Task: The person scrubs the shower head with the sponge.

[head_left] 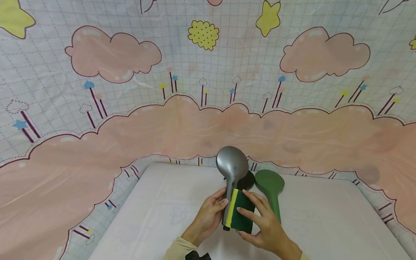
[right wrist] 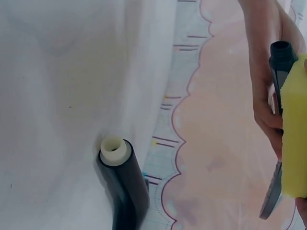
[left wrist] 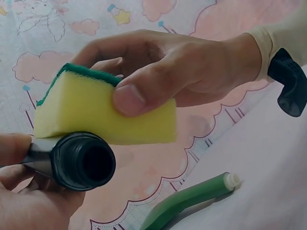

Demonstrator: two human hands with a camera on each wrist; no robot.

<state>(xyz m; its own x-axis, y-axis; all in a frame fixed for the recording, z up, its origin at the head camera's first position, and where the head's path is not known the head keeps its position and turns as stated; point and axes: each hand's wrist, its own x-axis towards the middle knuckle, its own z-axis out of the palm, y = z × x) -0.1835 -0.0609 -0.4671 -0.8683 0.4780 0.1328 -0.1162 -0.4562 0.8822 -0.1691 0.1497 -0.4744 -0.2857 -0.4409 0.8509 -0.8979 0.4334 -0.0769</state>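
Observation:
A grey shower head (head_left: pixel 232 162) stands upright over the table, its round face at the top. My left hand (head_left: pixel 208 217) grips its handle, fingers and thumb on either side. In the left wrist view the handle's black, hollow end (left wrist: pixel 85 160) points toward the camera. My right hand (head_left: pixel 268 228) pinches a sponge (head_left: pixel 243 213) with a yellow foam side and a dark green scouring side. The yellow foam (left wrist: pixel 110 108) lies along the handle, with the right thumb on it. Part of the handle is hidden behind the sponge.
A green shower head (head_left: pixel 270 184) lies on the white table (head_left: pixel 146 213) to the right. Behind the sponge, a black shower head (right wrist: pixel 125 184) lies partly hidden in the head view. A patterned cloth (head_left: pixel 208 133) with pink clouds hangs beyond the table.

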